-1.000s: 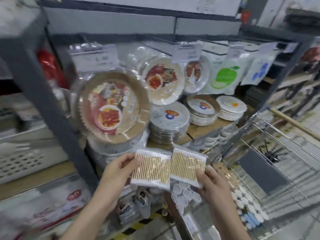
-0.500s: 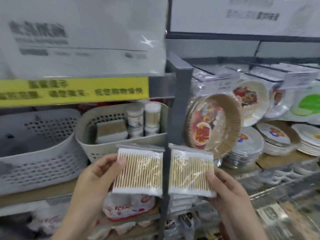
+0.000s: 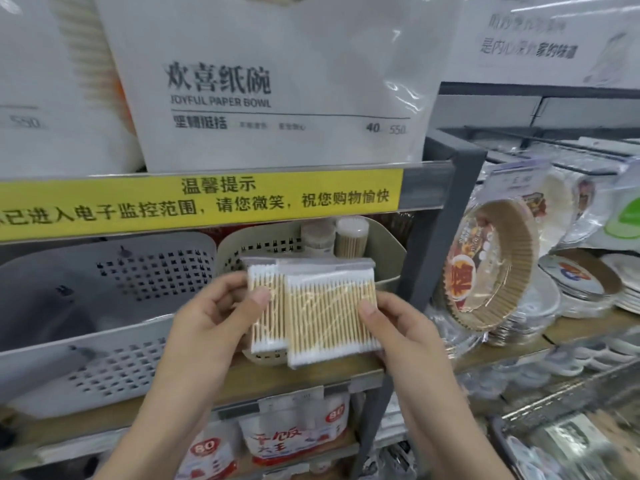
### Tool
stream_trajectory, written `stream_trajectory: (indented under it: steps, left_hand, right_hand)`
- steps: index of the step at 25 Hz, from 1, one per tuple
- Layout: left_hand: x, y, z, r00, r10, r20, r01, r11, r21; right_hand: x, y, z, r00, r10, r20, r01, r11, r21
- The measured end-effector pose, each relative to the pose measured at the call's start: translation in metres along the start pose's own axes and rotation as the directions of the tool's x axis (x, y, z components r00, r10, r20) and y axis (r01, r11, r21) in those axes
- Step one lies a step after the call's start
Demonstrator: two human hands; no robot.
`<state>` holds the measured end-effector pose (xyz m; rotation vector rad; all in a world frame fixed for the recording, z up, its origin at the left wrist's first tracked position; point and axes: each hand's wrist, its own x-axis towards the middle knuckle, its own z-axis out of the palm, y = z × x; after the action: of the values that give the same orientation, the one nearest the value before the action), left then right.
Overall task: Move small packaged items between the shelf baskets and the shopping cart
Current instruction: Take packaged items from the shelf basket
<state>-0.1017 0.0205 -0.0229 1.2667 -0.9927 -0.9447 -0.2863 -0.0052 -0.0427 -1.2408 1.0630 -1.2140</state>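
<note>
Two flat clear packs of wooden cotton swabs are held up in front of the beige shelf basket (image 3: 381,247). My left hand (image 3: 214,313) pinches the left swab pack (image 3: 266,306) at its left edge, thumb on the front. My right hand (image 3: 398,327) pinches the right swab pack (image 3: 329,313) at its right edge. The right pack overlaps the front of the left one. Round tubs of swabs or toothpicks (image 3: 349,237) stand inside the beige basket. The shopping cart (image 3: 554,427) shows only as blurred wire at the lower right.
A grey perforated basket (image 3: 104,306) sits left of the beige one on the wooden shelf. A yellow notice strip (image 3: 207,202) runs above. A dark upright post (image 3: 436,237) divides the shelves. Paper plates and baking liners (image 3: 491,265) fill the right bay. Bagged goods (image 3: 294,434) hang below.
The view has swung left and up from the plates and cart to the baskets. The two packs, side by side before, have come together, the right one overlapping the left, close to the beige basket.
</note>
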Motion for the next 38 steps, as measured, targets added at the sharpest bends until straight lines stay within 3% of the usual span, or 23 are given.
stream_trajectory:
  steps: [8,14,18,22,25,29,36,38]
  left_hand:
    - [0.034,0.006,0.004,0.998,0.038,0.052,-0.037,0.999,-0.032]
    - [0.05,0.012,0.012,0.969,0.016,0.248,-0.072,0.973,0.219]
    - [0.077,0.024,0.032,0.96,-0.037,0.276,-0.073,0.922,0.379]
    - [0.11,0.026,0.055,0.924,-0.229,0.307,0.084,0.903,0.422]
    - [0.127,0.016,0.067,0.895,-0.321,0.309,0.131,0.852,0.507]
    - [0.135,0.006,0.072,0.891,-0.323,0.32,0.105,0.831,0.546]
    - [0.133,-0.003,0.063,0.893,-0.261,0.368,0.063,0.879,0.472]
    - [0.131,-0.005,0.062,0.892,-0.256,0.372,0.051,0.875,0.481]
  right_hand:
    - [0.039,-0.009,0.039,0.989,-0.102,-0.105,0.094,0.992,-0.083]
    - [0.068,-0.012,0.035,0.977,-0.126,-0.169,0.096,0.98,-0.175]
    - [0.096,-0.019,0.026,0.947,-0.23,-0.225,0.149,0.933,-0.328]
    - [0.119,-0.018,0.022,0.914,-0.251,-0.319,0.064,0.866,-0.497]
    - [0.132,-0.013,0.022,0.908,-0.199,-0.368,-0.102,0.748,-0.655]
    - [0.136,-0.012,0.023,0.917,-0.13,-0.376,-0.213,0.64,-0.738]
    - [0.128,-0.012,0.024,0.928,-0.148,-0.341,-0.16,0.67,-0.725]
    - [0.13,-0.013,0.023,0.94,-0.092,-0.329,-0.196,0.644,-0.739]
